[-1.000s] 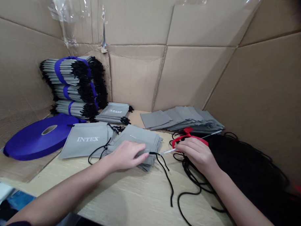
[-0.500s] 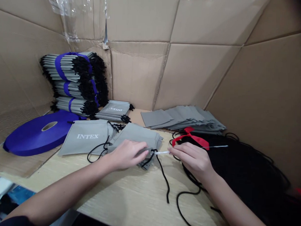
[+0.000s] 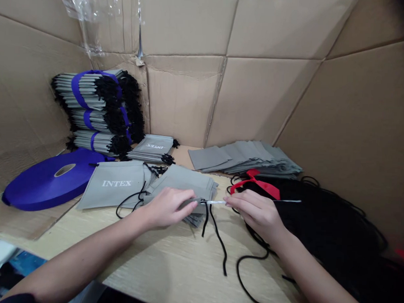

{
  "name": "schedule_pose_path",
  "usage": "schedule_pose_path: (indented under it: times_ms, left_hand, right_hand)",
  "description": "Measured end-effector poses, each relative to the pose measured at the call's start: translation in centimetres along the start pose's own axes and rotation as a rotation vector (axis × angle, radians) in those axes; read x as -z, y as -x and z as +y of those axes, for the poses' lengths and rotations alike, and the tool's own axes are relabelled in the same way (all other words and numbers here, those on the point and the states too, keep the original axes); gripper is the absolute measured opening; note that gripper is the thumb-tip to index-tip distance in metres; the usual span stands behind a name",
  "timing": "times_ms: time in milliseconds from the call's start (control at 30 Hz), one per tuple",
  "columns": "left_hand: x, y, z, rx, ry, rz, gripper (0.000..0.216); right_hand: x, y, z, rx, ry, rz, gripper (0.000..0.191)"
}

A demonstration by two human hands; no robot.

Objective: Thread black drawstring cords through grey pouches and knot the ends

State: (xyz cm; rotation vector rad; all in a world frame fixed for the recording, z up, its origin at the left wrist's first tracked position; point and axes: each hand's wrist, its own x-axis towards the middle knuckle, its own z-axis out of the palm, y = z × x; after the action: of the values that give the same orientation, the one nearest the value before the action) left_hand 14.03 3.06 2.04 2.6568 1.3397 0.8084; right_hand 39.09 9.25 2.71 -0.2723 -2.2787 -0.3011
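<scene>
My left hand (image 3: 172,206) pinches the edge of a grey fabric pouch (image 3: 196,201), just above a stack of grey pouches (image 3: 183,177). My right hand (image 3: 256,211) is closed on a thin whitish threading needle (image 3: 216,202), whose far end sticks out to the right past the fingers. The needle's left tip meets the pouch's edge beside my left fingers. A black cord (image 3: 218,240) hangs from there, its loose ends lying toward the table. Beside my left hand lies a grey pouch printed INTEX (image 3: 111,183) with a black drawstring.
Bundles of pouches tied with purple ribbon (image 3: 91,108) stand at the back left, above a roll of purple ribbon (image 3: 38,181). Flat grey pouches (image 3: 244,157) lie at the back. A large heap of black cord (image 3: 321,226) with a red ribbon (image 3: 263,187) fills the right. Cardboard walls (image 3: 184,93) enclose the table.
The pouch edge, needle and both hands have shifted only slightly; the needle now lies nearly level. One cord end by the pouch now hangs straighter down.
</scene>
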Motion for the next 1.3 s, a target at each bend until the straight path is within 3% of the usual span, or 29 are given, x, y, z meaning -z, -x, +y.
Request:
schedule_pose_path:
  times_ms: [200,1300]
  left_hand:
    - [-0.01,-0.02,-0.18,-0.012,0.026,0.016,0.021]
    - [-0.08,-0.06,-0.44,-0.005,-0.01,0.034,0.024]
  right_hand:
    - [0.01,0.16,0.12,-0.028,-0.055,-0.063,0.017]
    - [0.01,0.14,0.0,-0.016,-0.007,-0.079,0.015]
